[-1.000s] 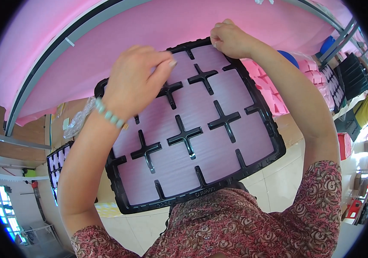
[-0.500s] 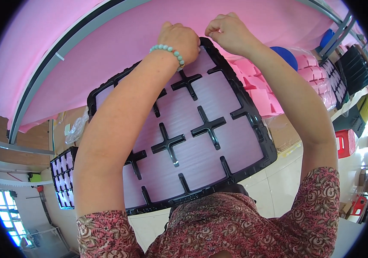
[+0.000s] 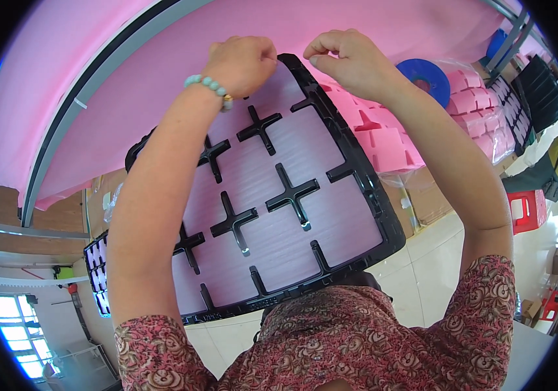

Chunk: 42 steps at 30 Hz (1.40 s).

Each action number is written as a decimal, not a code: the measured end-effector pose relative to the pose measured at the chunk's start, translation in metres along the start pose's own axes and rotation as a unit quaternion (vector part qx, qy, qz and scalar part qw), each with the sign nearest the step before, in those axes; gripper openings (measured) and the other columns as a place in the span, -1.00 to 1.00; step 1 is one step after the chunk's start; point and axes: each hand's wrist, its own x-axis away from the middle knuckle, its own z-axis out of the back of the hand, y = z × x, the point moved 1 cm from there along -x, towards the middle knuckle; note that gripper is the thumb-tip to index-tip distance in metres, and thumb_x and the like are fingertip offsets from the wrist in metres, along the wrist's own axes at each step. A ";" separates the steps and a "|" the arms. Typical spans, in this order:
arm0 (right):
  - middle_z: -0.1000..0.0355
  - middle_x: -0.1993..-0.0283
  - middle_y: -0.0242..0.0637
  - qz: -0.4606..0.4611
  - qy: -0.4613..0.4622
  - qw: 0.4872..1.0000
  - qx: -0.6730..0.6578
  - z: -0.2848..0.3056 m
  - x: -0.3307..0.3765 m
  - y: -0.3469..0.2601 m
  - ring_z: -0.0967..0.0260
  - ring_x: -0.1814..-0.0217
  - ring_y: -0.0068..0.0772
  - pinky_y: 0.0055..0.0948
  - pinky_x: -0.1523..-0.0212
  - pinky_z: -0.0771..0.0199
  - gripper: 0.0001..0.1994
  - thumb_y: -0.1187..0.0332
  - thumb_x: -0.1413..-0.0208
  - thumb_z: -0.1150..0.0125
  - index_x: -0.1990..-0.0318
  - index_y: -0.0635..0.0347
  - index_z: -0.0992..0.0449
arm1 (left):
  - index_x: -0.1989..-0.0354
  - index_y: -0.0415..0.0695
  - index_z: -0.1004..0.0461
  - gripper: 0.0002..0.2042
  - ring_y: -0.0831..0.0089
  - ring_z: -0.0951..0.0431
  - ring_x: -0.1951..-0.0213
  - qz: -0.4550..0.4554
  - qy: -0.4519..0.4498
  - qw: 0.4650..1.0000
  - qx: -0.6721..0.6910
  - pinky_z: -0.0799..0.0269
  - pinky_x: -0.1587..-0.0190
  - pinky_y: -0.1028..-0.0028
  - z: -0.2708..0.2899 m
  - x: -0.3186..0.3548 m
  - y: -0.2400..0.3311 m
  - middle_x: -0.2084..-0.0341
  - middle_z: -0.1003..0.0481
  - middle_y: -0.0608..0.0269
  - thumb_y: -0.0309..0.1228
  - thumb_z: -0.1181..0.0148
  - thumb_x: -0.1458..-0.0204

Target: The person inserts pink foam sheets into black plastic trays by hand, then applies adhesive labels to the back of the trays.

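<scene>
A black plastic tray [image 3: 393,229] with cross-shaped dividers lies tilted in front of me. Sheets of pale pinkish-lilac foam [image 3: 331,140] show between its crosses. My left hand [image 3: 243,64], with a bracelet of pale green beads [image 3: 208,83] at the wrist, is curled closed over the tray's far edge. To the right, just beyond the tray's far corner, my right hand [image 3: 352,64] hovers with thumb and forefinger pinched together. Whatever either hand holds, if anything, is hidden or too small to make out. My left forearm covers the tray's left side.
Pink notched foam pieces [image 3: 383,143] lie to the tray's right, near a blue ring-shaped roll [image 3: 424,81]. A pink sheet [image 3: 116,111] spreads behind, under a curved grey metal frame [image 3: 44,124]. Another filled tray [image 3: 98,274] stands at left. A red stool [image 3: 528,210] is at right.
My left hand has moved left, widening the gap between my hands. My right hand has shifted slightly left. The tray sits a little farther left in view.
</scene>
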 end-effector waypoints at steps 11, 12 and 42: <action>-0.54 0.31 -0.15 -0.080 -0.048 0.994 -0.048 -0.030 -0.015 -0.012 -0.51 0.25 -0.22 -0.34 0.10 -0.46 -0.49 0.31 0.03 -0.21 -0.12 0.30 -0.40 | 0.25 0.03 -0.55 -0.83 0.29 -0.57 0.38 0.013 0.079 0.986 0.144 -0.34 0.09 0.29 0.002 -0.002 -0.013 0.51 -0.58 0.29 -0.30 -0.06 -0.04; -0.54 0.31 -0.15 -0.080 -0.050 0.994 -0.047 -0.032 -0.016 -0.012 -0.51 0.25 -0.22 -0.34 0.10 -0.46 -0.49 0.31 0.03 -0.21 -0.12 0.30 -0.40 | 0.22 0.06 -0.57 -0.82 0.29 -0.57 0.36 0.028 0.084 0.986 0.139 -0.32 0.06 0.27 -0.002 -0.003 -0.011 0.50 -0.58 0.30 -0.32 -0.07 -0.04; -0.50 0.09 -0.21 0.143 0.038 0.980 0.134 -0.022 0.008 -0.011 -0.29 -0.12 -0.14 -0.27 -0.11 -0.32 -0.65 0.55 0.06 -0.03 0.09 0.17 -0.58 | 0.21 -0.14 -0.55 -0.81 0.24 -0.52 0.21 -0.040 0.148 0.986 0.064 -0.42 0.11 0.40 0.013 0.033 -0.039 0.32 -0.54 0.18 -0.49 -0.07 -0.01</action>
